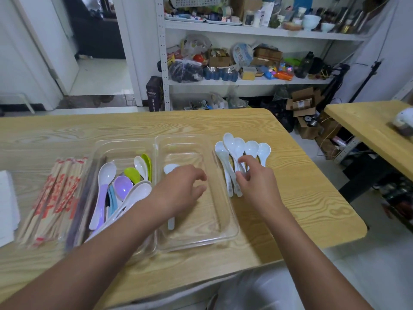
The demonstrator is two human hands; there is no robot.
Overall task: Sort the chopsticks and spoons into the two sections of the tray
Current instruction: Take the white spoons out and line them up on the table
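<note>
My left forearm [89,251] is reaching in over the near edge of the table [297,211], crossing the front of the tray [235,229].

Far left, a white sheet [6,204] is lying at the table's edge. Just beside it, the chopsticks [55,198] are sitting in a loose bundle on the table, outside the tray and well apart from both my hands. Their paper sleeves are carrying red print, too blurred for me to read.

The tray's left section [99,153] is holding mixed spoons [121,186]: white, purple, blue and green, overlapping.

My left hand [181,189] is hovering over the right section [201,222], fingers loosely curled and gripping nothing. One lone spoon [171,170] is lying lengthwise under it, its bowl and handle tip showing on either side of my wrist; I cannot tell whether I am touching it.

My right hand [259,184] is working just right of the tray, thumb and fingertips pinching the handles of the white spoons [242,148], which are fanning out on the table with bowls pointing away from me. Faint marks are showing on their handles, unreadable.
</note>
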